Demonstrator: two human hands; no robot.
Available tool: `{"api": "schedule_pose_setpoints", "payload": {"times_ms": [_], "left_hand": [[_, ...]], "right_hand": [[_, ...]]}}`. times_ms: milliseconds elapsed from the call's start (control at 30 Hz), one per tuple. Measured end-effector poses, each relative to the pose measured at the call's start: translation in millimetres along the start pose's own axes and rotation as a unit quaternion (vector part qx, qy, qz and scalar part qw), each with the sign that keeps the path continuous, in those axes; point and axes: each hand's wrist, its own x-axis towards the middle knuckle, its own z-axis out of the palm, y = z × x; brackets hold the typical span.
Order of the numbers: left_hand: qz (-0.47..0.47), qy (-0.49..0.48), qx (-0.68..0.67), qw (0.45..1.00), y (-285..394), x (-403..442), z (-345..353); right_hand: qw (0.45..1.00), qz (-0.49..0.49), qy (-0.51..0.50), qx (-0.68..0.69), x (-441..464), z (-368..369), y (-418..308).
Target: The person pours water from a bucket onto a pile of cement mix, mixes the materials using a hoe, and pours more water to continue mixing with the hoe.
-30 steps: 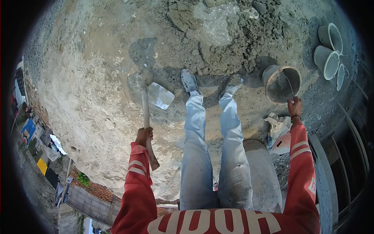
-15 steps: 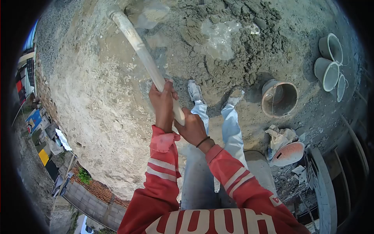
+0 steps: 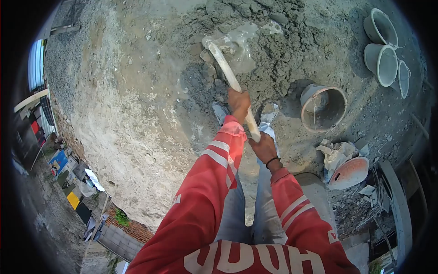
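Observation:
A pale wooden handle [image 3: 225,66] slants across the middle of the view. My left hand [image 3: 239,104] is wrapped round it about midway, and my right hand [image 3: 264,147] grips its lower end near my legs. The handle's far end reaches the wet grey mortar [image 3: 278,61]; the tool's head there is hard to make out, partly in the mix. A bucket [image 3: 324,108] with a thin wire handle stands on the ground to the right of my feet, apart from both hands.
Several pale buckets [image 3: 380,64] lie grouped at the upper right. An orange-red dusty basin [image 3: 349,173] and a crumpled sack [image 3: 336,155] are at the right, beside a long grey beam [image 3: 396,205]. Rubble, bricks and a blue panel [image 3: 58,162] are at the far left.
My right hand has let go of the bucket's handle and joined my left on the wooden handle. The tool has swung up, then rightward onto the mortar.

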Motion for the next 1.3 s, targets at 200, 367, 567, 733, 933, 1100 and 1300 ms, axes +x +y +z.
{"api": "schedule_pose_setpoints", "payload": {"times_ms": [200,367,567,733,933,1100,1300], "left_hand": [[0.02,-0.094,-0.067,0.993,48.1,-126.4,-23.4],[0.031,-0.21,-0.166,0.963,153.8,-139.6,-13.6],[0.225,-0.215,-0.015,0.95,193.6,-52.1,32.3],[0.184,-0.232,0.275,0.915,28.6,15.9,32.7],[0.048,-0.287,0.148,0.945,17.3,23.5,-97.1],[-0.008,-0.313,-0.039,0.949,31.9,50.1,-195.4],[-0.012,-0.167,-0.304,0.938,123.8,122.2,-266.1]], "right_hand": [[0.994,-0.011,0.113,-0.012,-84.7,-19.0,24.1],[0.98,-0.047,0.19,0.04,-45.6,-59.2,5.2],[0.955,0.008,0.197,0.223,42.7,-19.0,-36.4],[0.882,0.205,0.175,0.387,1.3,78.2,-74.8],[0.95,0.16,0.259,0.076,-36.4,183.6,-114.1],[0.963,0.129,0.234,0.023,-47.0,222.8,-170.6],[0.985,-0.004,0.135,-0.106,29.2,169.4,-237.3]]}}
